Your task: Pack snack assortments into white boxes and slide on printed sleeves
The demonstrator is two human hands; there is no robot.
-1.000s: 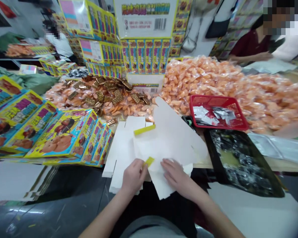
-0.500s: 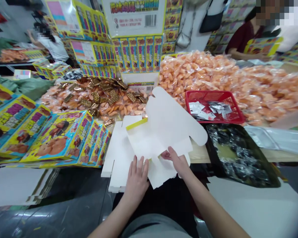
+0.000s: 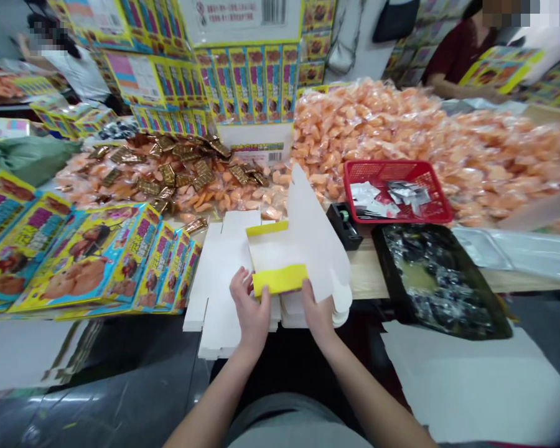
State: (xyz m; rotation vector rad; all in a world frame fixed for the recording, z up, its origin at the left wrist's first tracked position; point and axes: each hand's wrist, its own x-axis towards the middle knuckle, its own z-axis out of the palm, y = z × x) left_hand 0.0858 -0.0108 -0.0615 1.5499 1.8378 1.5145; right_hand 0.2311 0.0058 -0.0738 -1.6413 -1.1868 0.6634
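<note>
A partly folded cardboard box (image 3: 280, 280), white inside with yellow side walls, stands over a stack of flat white cardboard (image 3: 224, 286). My left hand (image 3: 252, 311) grips its near left corner, the thumb on the yellow wall and the fingers curled at the left edge. At the near right corner, my right hand (image 3: 317, 311) holds the box with the thumb against the end of the yellow wall; its other fingers are partly hidden. A tall white flap rises on the right side of the box.
Right of the box are a black tape dispenser (image 3: 344, 225), a red basket (image 3: 396, 218) of sachets and a black tray (image 3: 448, 330) of wrapped items. Printed boxes (image 3: 98, 261) lean at left. Bagged orange pieces (image 3: 368, 124) are heaped behind. Two people work farther back.
The near wall has been folded up and shows its yellow side. The large flap has swung upright, uncovering the tape dispenser. Both hands have shifted to the near corners, and the view has moved slightly.
</note>
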